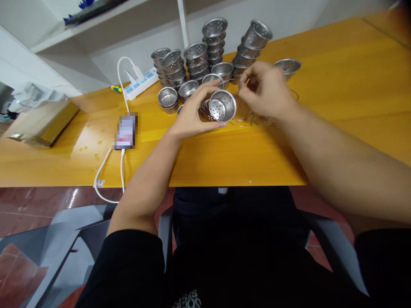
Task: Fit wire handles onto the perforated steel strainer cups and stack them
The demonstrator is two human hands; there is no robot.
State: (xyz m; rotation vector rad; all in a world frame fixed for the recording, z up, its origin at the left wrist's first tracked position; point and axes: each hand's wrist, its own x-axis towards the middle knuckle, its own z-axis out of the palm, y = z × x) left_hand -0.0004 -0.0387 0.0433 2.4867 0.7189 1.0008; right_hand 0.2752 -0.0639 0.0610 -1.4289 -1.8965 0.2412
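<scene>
My left hand (195, 111) is closed around a small perforated metal cup (222, 106), its open mouth tilted toward me. To the right of the cup, my right hand (265, 87) has thumb and fingers drawn together in a pinch; whatever is between the fingertips is too small or hidden to make out. Thin bent wires (265, 122) lie on the table under the right hand. Behind both hands stand several stacks of the same perforated cups (195, 57), one stack (253, 45) leaning to the right. A single cup (288, 66) stands beyond my right wrist.
A white power strip (141, 83) and a phone (125, 131) with white cables are on the wooden table (224, 167), left of my hands. A cardboard box (41, 124) sits at the far left. Grey chair arms (165, 235) flank me below the table edge.
</scene>
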